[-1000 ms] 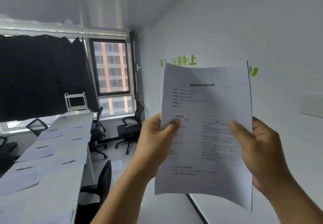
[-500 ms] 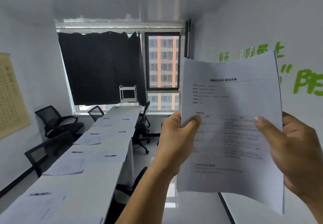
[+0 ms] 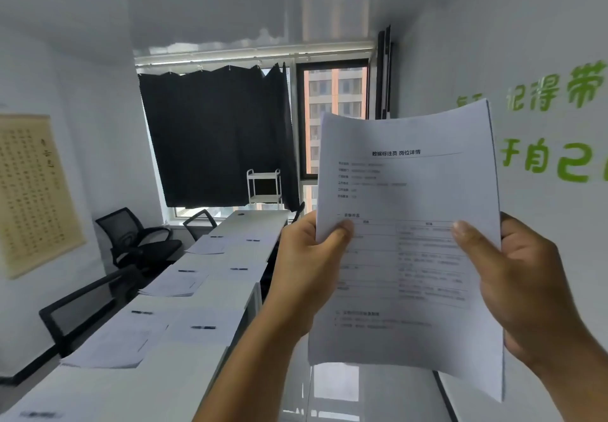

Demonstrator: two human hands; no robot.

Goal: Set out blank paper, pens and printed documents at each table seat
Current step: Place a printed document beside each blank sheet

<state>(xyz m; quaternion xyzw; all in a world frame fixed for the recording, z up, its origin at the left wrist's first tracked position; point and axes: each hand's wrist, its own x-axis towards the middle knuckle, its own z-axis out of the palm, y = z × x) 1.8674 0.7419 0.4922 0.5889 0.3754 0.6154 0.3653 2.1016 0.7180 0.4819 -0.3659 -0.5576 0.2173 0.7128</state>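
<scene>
White walls and a long white table fill the head view, the table running toward a window half covered by a black curtain. Sheets of paper with pens lie in pairs along the table, and black mesh chairs stand on its left side. A white trolley stands at the table's far end, a calligraphy scroll hangs on the wall left of the table, and green lettering marks the wall to its right.

Both hands are raised right of the table, holding a stack of printed documents upright in the air. The left hand pinches the stack's left edge, thumb on the front page. The right hand grips the right edge, thumb across the front, fingers curled behind.

Compared with half a second ago, the grip looks unchanged; the view has swung left, so the curtain, scroll and table sit further right in frame.
</scene>
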